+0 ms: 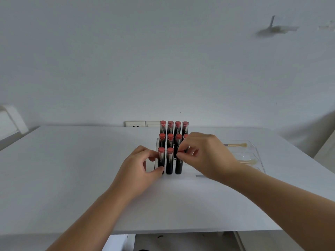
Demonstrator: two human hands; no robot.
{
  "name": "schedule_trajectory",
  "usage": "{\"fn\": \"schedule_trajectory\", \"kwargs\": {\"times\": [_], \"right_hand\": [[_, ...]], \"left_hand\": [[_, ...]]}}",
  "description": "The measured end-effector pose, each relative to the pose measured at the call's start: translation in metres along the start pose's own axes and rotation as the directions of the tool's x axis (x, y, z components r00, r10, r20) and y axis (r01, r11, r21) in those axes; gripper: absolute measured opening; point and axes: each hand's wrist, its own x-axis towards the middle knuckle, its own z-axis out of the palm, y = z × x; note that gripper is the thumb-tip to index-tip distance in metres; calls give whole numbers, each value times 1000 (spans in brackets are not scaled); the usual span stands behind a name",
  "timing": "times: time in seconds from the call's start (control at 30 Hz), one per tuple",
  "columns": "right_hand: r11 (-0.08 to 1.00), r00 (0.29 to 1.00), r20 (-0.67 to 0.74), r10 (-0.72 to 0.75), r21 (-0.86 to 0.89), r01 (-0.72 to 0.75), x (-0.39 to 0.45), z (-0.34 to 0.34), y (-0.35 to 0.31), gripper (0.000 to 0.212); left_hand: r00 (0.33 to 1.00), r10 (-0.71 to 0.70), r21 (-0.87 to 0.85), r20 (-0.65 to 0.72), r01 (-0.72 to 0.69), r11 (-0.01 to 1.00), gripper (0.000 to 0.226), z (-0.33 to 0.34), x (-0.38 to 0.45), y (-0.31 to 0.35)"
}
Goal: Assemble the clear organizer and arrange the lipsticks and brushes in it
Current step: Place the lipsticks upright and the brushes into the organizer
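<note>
White surface (72, 178), wall socket (135, 123) behind; clear tray (253, 147) with brushes (235, 145) to the right, partly hidden by the right arm. Tiered clear organizer (156, 156) mid-surface — red-capped black lipsticks (170, 127) upright in rows. Left hand (139, 165) curled round the front-left lipstick (161, 159); right hand (203, 151) pinched the third front lipstick (179, 164) — by its cap.

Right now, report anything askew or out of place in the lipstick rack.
Nothing stands out. The lipsticks stand upright in even tiers in the clear organizer; the right hand pinches one in the front row.
</note>
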Motion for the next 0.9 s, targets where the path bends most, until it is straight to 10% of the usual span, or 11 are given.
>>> {"fn": "schedule_trajectory", "kwargs": {"times": [0.9], "right_hand": [[1000, 999, -46, -8, -29, 6, 2, 5, -5, 9]], "left_hand": [[1000, 1, 19, -3, 0, 1000, 37, 1, 0, 0]]}}
